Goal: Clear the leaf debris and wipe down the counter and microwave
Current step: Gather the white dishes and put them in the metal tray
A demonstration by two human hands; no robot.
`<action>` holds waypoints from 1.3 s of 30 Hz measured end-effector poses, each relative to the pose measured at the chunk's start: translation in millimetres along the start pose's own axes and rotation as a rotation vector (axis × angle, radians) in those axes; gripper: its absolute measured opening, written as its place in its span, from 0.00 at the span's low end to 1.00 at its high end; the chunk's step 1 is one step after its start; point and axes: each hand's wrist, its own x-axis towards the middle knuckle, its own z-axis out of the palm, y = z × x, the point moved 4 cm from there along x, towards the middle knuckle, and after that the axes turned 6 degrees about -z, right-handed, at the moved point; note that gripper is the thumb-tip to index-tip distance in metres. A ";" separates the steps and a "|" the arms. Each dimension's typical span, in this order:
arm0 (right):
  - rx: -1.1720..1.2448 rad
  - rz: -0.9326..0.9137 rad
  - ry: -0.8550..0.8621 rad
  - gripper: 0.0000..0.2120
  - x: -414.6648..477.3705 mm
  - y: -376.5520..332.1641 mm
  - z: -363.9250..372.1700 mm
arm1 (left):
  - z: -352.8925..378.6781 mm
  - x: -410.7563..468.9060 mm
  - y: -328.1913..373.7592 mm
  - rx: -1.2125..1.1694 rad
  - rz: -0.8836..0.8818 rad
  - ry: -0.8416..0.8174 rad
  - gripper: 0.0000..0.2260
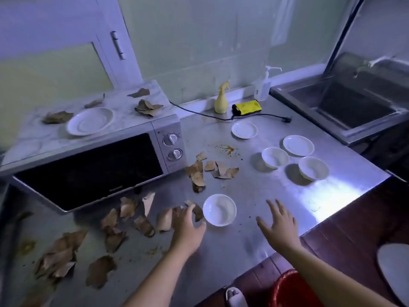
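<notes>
Far left: leaf debris [64, 260] lies strewn over the counter [250, 247] in front of the microwave [88, 171]. On the microwave's top sit more leaves [147, 107] and a white plate [89, 121].

My left hand [188, 227] lies on leaf pieces just left of a white bowl [219, 210], fingers loose, gripping nothing. A leaf cluster [212, 171] lies beyond the bowl, near the dials.

My right hand [278, 224] is over bare counter right of the bowl, fingers spread, empty.

At the back stands a yellow spray bottle [221, 100], with a yellow cloth [246, 107] beside it.
</notes>
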 end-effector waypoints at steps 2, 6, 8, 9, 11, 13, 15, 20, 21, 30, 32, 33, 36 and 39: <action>0.042 0.091 0.016 0.33 24.6 27.8 -12.0 | 19.2 19.7 5.2 -0.072 -0.120 0.025 0.27; 0.059 0.221 0.032 0.34 76.5 76.1 -40.0 | 47.2 46.9 11.3 -0.139 -0.312 0.036 0.28; 0.082 0.240 0.070 0.34 99.4 91.4 -52.8 | 53.8 57.1 12.4 -0.156 -0.374 0.095 0.27; 0.099 0.255 0.078 0.34 110.3 97.6 -57.7 | 55.8 60.8 12.2 -0.164 -0.396 0.121 0.26; 0.123 0.280 0.088 0.34 130.2 107.6 -65.3 | 59.6 67.4 12.2 -0.221 -0.441 0.157 0.25; 0.112 0.305 0.111 0.34 148.5 118.3 -70.9 | 62.6 70.4 16.9 -0.294 -0.474 0.156 0.19; 0.099 0.360 0.126 0.38 165.9 131.2 -78.7 | 66.2 71.5 21.7 -0.339 -0.482 0.149 0.17; 0.151 0.559 0.144 0.46 210.6 164.2 -98.4 | 76.1 73.7 40.9 -0.409 -0.470 0.127 0.17; 0.224 0.618 0.174 0.42 218.8 173.0 -102.0 | 78.2 73.7 47.2 -0.422 -0.464 0.120 0.17; 0.620 0.934 0.258 0.08 227.2 227.1 -102.8 | 97.0 70.3 85.0 -0.492 -0.415 0.029 0.16; 0.849 0.912 0.354 0.14 226.6 226.6 -100.3 | 99.4 70.8 86.9 -0.510 -0.422 0.021 0.16; 0.944 0.877 0.386 0.16 227.6 223.2 -101.4 | 100.1 71.2 87.0 -0.520 -0.429 0.017 0.15; 1.066 0.742 0.333 0.17 243.2 201.9 -108.2 | 101.4 72.2 87.9 -0.554 -0.450 0.009 0.15; 1.067 0.650 0.228 0.16 263.8 167.6 -111.8 | 101.4 72.3 89.8 -0.574 -0.459 0.006 0.15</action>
